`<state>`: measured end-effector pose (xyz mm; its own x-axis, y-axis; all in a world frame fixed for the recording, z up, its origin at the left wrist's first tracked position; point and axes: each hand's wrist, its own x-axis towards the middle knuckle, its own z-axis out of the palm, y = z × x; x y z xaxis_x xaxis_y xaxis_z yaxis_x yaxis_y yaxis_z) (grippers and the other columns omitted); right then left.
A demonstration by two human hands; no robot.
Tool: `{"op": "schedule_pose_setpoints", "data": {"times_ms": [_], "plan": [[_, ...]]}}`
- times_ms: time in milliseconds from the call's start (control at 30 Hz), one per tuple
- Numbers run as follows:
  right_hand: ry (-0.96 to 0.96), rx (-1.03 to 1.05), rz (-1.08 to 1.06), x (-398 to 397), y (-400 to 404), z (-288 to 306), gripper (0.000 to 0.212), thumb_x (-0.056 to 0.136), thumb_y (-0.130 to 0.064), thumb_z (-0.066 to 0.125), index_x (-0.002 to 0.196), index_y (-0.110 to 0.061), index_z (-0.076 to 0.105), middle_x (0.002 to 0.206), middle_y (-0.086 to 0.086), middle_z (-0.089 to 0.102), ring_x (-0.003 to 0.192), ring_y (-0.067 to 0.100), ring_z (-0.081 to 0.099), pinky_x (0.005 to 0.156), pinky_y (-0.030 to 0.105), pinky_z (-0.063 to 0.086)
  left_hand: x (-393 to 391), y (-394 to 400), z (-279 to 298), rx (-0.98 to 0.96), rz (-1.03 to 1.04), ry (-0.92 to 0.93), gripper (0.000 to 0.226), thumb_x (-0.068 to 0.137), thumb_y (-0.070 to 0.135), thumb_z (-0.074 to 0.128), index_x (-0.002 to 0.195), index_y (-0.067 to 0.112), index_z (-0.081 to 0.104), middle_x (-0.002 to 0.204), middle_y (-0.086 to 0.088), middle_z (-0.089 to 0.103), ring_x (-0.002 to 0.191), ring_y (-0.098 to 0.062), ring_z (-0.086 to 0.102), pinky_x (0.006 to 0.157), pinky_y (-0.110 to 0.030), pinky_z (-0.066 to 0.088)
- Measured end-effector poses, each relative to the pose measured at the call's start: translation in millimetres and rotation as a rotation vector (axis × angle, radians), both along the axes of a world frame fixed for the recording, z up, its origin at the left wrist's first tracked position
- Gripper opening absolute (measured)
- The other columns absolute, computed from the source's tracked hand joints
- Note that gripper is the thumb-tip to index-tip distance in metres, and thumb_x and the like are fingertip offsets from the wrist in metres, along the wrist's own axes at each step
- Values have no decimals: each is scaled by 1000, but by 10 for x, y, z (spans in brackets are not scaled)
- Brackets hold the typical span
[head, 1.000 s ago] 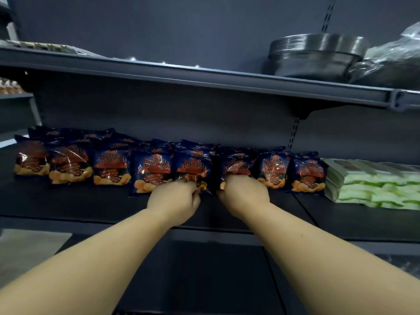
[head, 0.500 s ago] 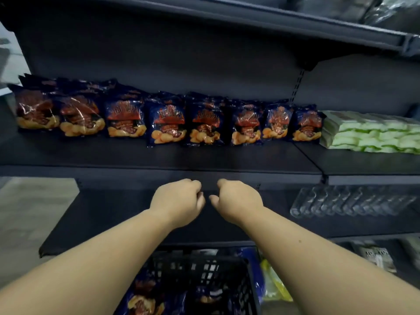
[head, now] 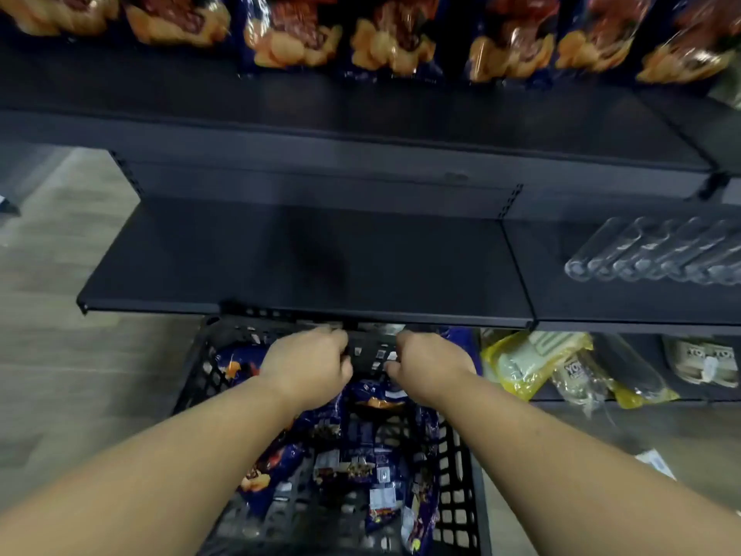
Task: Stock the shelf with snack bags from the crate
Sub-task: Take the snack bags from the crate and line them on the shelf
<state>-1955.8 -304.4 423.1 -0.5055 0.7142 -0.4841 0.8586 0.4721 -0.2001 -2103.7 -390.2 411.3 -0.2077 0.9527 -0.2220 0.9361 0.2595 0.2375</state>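
Observation:
A black plastic crate [head: 461, 455] stands on the floor below me, holding several dark blue snack bags [head: 361, 471]. My left hand [head: 308, 367] and my right hand [head: 429, 367] hang side by side over the crate's far end, backs up. Their fingers curl loosely downward and nothing shows in them; the fingertips are hidden. A row of the same blue snack bags [head: 389, 42] stands along the upper shelf [head: 361, 110] at the top of the view.
A bare dark shelf [head: 304, 262] juts out between the stocked shelf and the crate, its front edge just beyond my hands. Clear glasses [head: 657, 254] lie on its right section. Yellow packets [head: 529, 363] sit on the bottom shelf, right of the crate.
Both hands left the bags on the upper shelf and dropped down to the crate. My view tilted downward, so the crate now fills the lower middle.

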Motion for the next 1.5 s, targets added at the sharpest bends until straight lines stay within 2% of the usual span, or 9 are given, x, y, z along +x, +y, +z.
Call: {"op": "schedule_pose_setpoints", "data": {"times_ms": [200, 367, 500, 633, 800, 967, 1133, 1300, 1500], "plan": [[-73, -115, 44, 81, 7, -789, 27, 97, -37, 49, 115, -17, 53, 112, 7, 61, 97, 29, 59, 69, 33, 46, 100, -79, -747, -143, 31, -39, 23, 97, 38, 42, 109, 21, 50, 105, 1, 52, 94, -22, 55, 65, -30, 40], [-158, -205, 66, 66, -164, -1670, 29, 98, -27, 47, 125, -17, 48, 115, 9, 60, 97, 31, 60, 77, 39, 53, 172, -238, -1513, -327, 69, -144, 29, 97, 36, 43, 119, 18, 45, 114, -4, 51, 100, -25, 56, 72, -33, 49], [-216, -283, 41, 19, -351, -2314, 35, 95, -27, 51, 129, -18, 44, 124, 11, 55, 106, 33, 57, 81, 41, 52, 131, -346, -2030, -402, 135, -199, 38, 97, 35, 47, 128, 17, 38, 120, -8, 51, 101, -26, 57, 66, -29, 42], [-216, -316, 38, -57, -513, -2730, 61, 95, -28, 55, 148, -17, 26, 147, 11, 33, 132, 33, 37, 97, 43, 44, 129, -413, -2457, -437, 206, -276, 66, 95, 38, 50, 146, 15, 14, 132, -13, 45, 106, -30, 56, 74, -35, 48], [-248, -340, 92, -93, -678, -2941, 83, 91, -34, 62, 153, -20, 8, 156, 8, 9, 139, 34, 19, 103, 45, 38, 192, -481, -2715, -436, 285, -354, 87, 96, 39, 50, 151, 20, -15, 145, -14, 30, 113, -32, 52, 75, -36, 44], [-293, -402, 96, -108, -685, -3091, 100, 91, -45, 59, 152, -22, -17, 160, 7, -16, 146, 34, 6, 113, 47, 25, 187, -448, -2875, -429, 366, -370, 92, 94, 44, 53, 150, 25, -17, 143, -17, 30, 122, -34, 45, 87, -40, 45], [-296, -350, 93, -111, -732, -3169, 94, 93, -27, 58, 152, -21, -16, 160, 9, -4, 142, 33, 18, 110, 44, 27, 267, -424, -2957, -377, 435, -331, 89, 91, 41, 59, 151, 18, -3, 141, -21, 33, 126, -36, 40, 93, -42, 42], [-199, -334, 58, -101, -648, -3090, 70, 95, -12, 46, 153, -19, 9, 152, 11, 22, 130, 34, 35, 100, 44, 39, 187, -421, -2857, -275, 486, -394, 65, 91, 34, 60, 141, 17, 22, 120, -18, 51, 103, -36, 54, 76, -40, 47], [-137, -495, -61, -73, -428, -2835, 72, 86, -42, 67, 140, -17, 27, 133, 11, 49, 118, 32, 51, 87, 39, 45, -29, -454, -2582, -255, 603, -649, 33, 91, 25, 62, 114, 23, 40, 84, 8, 58, 70, -9, 55, 58, -21, 41]]}}
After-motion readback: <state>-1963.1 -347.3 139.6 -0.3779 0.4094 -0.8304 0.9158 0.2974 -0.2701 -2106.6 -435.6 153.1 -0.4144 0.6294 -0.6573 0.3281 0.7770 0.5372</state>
